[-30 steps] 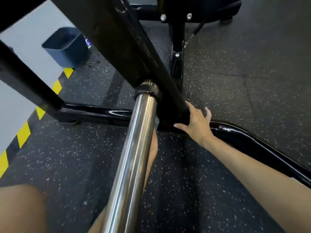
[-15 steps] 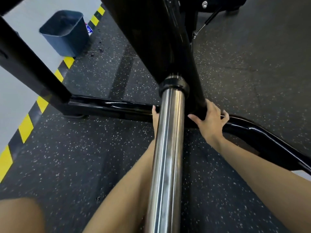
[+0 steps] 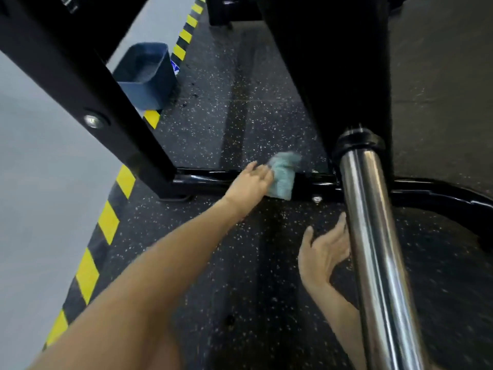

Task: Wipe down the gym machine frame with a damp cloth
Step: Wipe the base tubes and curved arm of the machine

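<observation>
cloth: small pale teal-green rag (image 3: 282, 177), draped over the top and front of the low bar, a bit left of where the chrome tube comes down. It's blurry, so I can't make out any folds.
frame: glossy black steel base bar (image 3: 210, 180) lying low along the floor, curving off to the right. There's a silver bolt head (image 3: 316, 199) on its front face, just right of the rag.
left hand: left hand (image 3: 248, 182) reaches in from the lower left, fingers fairly straight and laid against the rag's left side, pressing it to the bar. Can't tell if the thumb is tucked under.
right hand: right hand (image 3: 320, 252) sits above the floor, nearer the camera than the bar. Fingers are loose and spread, holding nothing, with the tips partly hidden behind the chrome tube. Touching it or not, can't tell.
chrome: thick shiny steel tube (image 3: 373, 236) running from a black collar down toward bottom right.
upright: wide matte black slanted post (image 3: 80, 84) meeting the base bar's left end.
floor: black speckled rubber flooring (image 3: 213, 263), edged on the left by a yellow-and-black hazard stripe (image 3: 106, 222).
bin: dark blue plastic bin (image 3: 146, 73) back by that stripe, well apart from the hands.
</observation>
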Tool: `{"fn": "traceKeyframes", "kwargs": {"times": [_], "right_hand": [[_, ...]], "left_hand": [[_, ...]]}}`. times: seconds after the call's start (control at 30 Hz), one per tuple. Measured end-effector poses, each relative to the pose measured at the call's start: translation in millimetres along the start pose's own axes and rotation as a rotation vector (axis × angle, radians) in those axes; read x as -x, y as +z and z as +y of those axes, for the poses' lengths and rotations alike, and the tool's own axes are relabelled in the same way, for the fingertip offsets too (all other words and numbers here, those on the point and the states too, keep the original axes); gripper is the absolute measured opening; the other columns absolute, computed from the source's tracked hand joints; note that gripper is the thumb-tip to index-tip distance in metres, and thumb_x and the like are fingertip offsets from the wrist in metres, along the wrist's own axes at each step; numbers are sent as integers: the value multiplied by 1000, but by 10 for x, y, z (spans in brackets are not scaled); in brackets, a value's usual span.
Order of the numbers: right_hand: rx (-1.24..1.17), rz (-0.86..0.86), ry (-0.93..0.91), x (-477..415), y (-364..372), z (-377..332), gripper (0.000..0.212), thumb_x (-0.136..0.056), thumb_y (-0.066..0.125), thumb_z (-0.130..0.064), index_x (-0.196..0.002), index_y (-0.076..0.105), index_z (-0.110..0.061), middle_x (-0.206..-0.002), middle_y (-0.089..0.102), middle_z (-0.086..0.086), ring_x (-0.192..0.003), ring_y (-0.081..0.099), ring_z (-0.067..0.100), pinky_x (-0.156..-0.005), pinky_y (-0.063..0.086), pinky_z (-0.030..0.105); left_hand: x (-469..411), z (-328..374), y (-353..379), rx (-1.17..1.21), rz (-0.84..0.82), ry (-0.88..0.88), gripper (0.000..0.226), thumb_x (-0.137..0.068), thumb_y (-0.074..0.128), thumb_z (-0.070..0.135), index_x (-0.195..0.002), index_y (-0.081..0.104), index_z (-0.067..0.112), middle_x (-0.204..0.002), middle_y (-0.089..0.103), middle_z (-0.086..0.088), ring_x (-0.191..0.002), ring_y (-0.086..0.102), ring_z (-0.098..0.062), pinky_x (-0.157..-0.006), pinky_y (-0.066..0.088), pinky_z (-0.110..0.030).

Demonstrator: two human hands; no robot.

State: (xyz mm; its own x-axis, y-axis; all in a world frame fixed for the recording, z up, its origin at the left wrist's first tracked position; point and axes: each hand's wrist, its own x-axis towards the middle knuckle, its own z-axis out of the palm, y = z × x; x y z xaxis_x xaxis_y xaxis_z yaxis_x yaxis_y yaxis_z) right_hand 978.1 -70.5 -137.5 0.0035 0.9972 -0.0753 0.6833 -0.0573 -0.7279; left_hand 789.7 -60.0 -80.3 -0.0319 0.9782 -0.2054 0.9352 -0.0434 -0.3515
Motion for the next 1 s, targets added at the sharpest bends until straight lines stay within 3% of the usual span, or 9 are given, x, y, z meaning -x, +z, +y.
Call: {"fn": "traceKeyframes", "kwargs": {"times": [0.17, 0.27, 0.37, 0.47, 0.57, 0.67, 0.73, 0.87, 1.0], "right_hand": [[-8, 3, 10, 592, 425, -71, 74, -92, 59, -11, -152, 15, -12, -158, 18, 13, -144, 21, 29, -116, 16, 49], [84, -85, -202, 746, 738, -411, 79, -87, 61, -7, -152, 18, -13, -160, 16, 10, -144, 23, 28, -115, 21, 46], [211, -208, -455, 637, 961, -846, 80, -89, 57, -10, -154, 10, -14, -162, 1, 8, -149, 4, 23, -119, 4, 40], [398, -243, -627, 369, 1027, -1166, 81, -94, 51, -16, -154, -3, -13, -161, -11, 8, -149, -10, 23, -118, -9, 40], [565, -252, -725, 213, 989, -1254, 75, -96, 47, -16, -154, -1, -11, -162, -3, 9, -149, -7, 22, -115, -15, 42], [613, -297, -774, 164, 909, -1197, 73, -96, 47, -16, -154, 3, -10, -162, 2, 8, -150, -5, 21, -113, -18, 44], [613, -304, -804, 158, 863, -1147, 77, -95, 48, -14, -154, -1, -9, -162, -3, 8, -149, -8, 21, -114, -17, 43], [554, -261, -659, 9, 654, -956, 81, -94, 48, -10, -153, -6, -9, -161, -12, 8, -149, -12, 21, -118, -10, 40], [393, -3, -236, -166, 411, -699, 77, -89, 59, -10, -153, 15, -11, -160, 10, 15, -147, 9, 28, -119, 11, 42]], "left_hand": [[718, -836, 408, -366, -191, -256, 53, -97, 38, 10, -147, 25, 4, -142, 45, -10, -135, 37, -26, -115, -13, -50], [930, -863, 559, -456, -264, -313, 50, -96, 33, 16, -143, 36, -3, -140, 49, -17, -138, 34, -33, -102, -33, -55], [1061, -878, 604, -437, -322, -308, 53, -95, 26, 13, -144, 32, -7, -148, 38, -21, -145, 19, -34, -109, -18, -53], [872, -957, 611, -362, -260, -378, 49, -98, 39, 21, -143, 38, 1, -150, 39, -12, -148, 11, -29, -109, -18, -50], [845, -925, 536, -252, -265, -495, 52, -98, 44, 28, -143, 38, 3, -149, 41, -8, -147, 17, -26, -113, -14, -50], [1105, -785, 540, -385, -301, -371, 61, -99, 37, 24, -146, 20, -10, -150, 35, -22, -145, 22, -34, -107, -16, -50], [1131, -836, 580, -434, -284, -359, 62, -98, 40, 24, -145, 21, -11, -148, 38, -23, -143, 26, -35, -109, -13, -50], [742, -886, 483, -50, -166, -500, 60, -90, 57, 15, -143, 32, 2, -135, 54, -7, -134, 38, -26, -118, 4, -49], [286, -271, 248, 370, 52, -246, 57, -91, 51, 8, -144, 29, 5, -149, 38, -12, -141, 29, -27, -118, 18, -41]]}}
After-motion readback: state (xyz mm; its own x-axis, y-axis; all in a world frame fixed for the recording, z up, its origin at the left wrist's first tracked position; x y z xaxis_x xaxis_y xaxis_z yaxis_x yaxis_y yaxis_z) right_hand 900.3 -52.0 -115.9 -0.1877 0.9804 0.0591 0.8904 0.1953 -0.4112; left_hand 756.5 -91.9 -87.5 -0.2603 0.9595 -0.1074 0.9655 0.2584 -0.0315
